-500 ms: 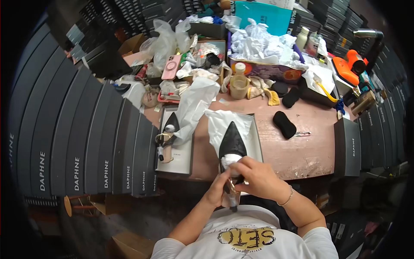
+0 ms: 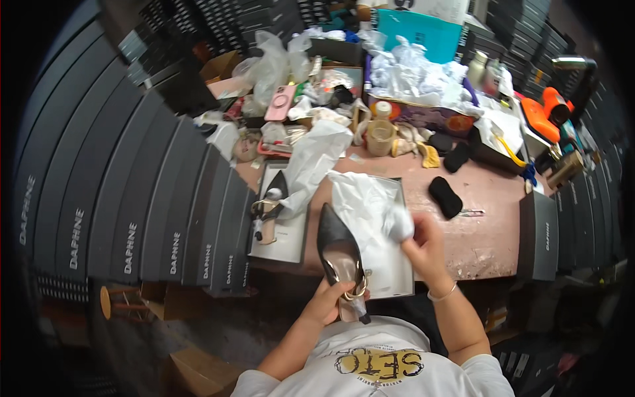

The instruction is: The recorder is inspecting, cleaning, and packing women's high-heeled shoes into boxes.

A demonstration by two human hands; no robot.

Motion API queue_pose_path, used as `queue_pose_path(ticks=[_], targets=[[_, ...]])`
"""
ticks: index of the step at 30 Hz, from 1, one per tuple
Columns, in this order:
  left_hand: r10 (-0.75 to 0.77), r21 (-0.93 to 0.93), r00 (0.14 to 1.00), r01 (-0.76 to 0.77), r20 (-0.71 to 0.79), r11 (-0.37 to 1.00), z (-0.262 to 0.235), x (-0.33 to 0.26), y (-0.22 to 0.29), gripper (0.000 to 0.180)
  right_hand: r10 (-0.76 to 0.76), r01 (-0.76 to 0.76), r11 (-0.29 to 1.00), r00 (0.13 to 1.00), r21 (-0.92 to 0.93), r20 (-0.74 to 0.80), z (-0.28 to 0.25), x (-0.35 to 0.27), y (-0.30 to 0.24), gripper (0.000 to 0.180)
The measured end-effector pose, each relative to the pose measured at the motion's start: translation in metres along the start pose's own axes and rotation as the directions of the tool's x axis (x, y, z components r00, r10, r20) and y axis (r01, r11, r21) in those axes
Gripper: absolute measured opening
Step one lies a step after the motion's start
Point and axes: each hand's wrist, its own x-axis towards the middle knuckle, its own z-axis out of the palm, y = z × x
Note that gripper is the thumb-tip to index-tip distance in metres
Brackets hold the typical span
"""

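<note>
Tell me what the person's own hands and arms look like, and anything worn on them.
The left hand and right hand are ungloved, and the forearms are bare below short white T-shirt sleeves. A thin, pale bracelet circles the right wrist; none shows on the left. Blur hides finer details of the right hand.

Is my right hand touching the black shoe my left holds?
Apart: the head view shows white paper in the gap between right hand and black shoe.

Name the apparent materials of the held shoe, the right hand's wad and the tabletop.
Shoe: leather or imitation leather, given its dull black sheen. Wad: probably paper, white and matte, though blur leaves it open. Tabletop: possibly painted wood, its pinkish surface scuffed.
</note>
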Motion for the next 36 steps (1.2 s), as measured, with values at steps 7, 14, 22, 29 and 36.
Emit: queue_pose_path(ticks=[7, 14, 22, 29, 36], targets=[[0.12, 0.148, 0.991, -0.128, 0.064, 0.981, 0.002, -0.007, 0.009, 0.052, -0.11, 0.473, 0.586, 0.851, -0.658, 0.514, 0.025, 0.021, 0.066, 0.02], [0.506, 0.788, 0.862, -0.335, 0.035, 0.517, -0.025, 0.021, -0.05, 0.068, -0.087, 0.591, 0.697, 0.631, -0.405, 0.771, 0.06, -0.003, -0.007, 0.056], [0.338, 0.082, 0.941, -0.339, 0.023, 0.937, 0.013, -0.023, 0.018, 0.102, -0.121, 0.49, 0.773, 0.737, -0.403, 0.665, 0.074, -0.014, -0.002, 0.049], [0.35, 0.26, 0.93, -0.313, -0.11, 0.914, 0.002, 0.026, 0.039, 0.04, -0.13, 0.472, 0.823, 0.699, -0.317, 0.703, 0.073, -0.068, -0.003, 0.062], [0.469, 0.44, 0.852, -0.338, -0.232, 0.832, 0.01, 0.01, 0.052, 0.027, -0.129, 0.442, 0.829, 0.747, -0.343, 0.652, 0.103, -0.075, -0.009, 0.063]])
